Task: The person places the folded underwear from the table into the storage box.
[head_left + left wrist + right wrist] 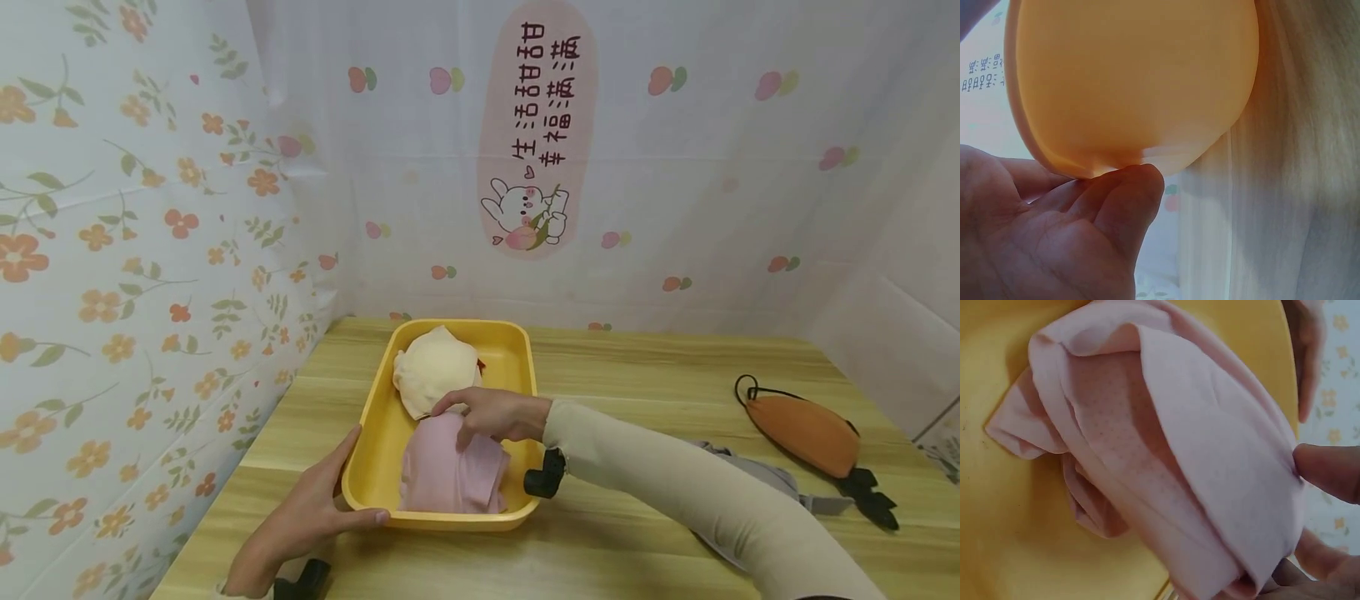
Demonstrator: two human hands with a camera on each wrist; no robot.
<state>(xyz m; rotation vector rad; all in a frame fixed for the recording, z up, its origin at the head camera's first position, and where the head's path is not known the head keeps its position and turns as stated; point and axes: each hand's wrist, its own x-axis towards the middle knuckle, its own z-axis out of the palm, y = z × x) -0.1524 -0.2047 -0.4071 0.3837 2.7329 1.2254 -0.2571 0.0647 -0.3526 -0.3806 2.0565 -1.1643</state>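
Observation:
A yellow plastic tray (384,446) stands on the wooden table, with a folded piece of soft pink cloth (450,475) in its front half. My right hand (498,414) reaches in from the right and grips the cloth's far edge. The right wrist view shows the thumb (1330,470) on one side of the pink fabric and fingers lower down; the folds gape onto a dotted inner face. My left hand (311,504) holds the tray's front left corner, thumb on the front rim, fingers along the left side. Behind the pink cloth lies a rounded cream fabric bundle (437,371).
Right of the tray, an orange carrot-shaped pouch (802,429) with a black cord lies on the table (637,375). A grey fabric item (765,475) is partly hidden under my right sleeve. A small red bit shows beside the cream bundle. Patterned curtains hang behind and at left.

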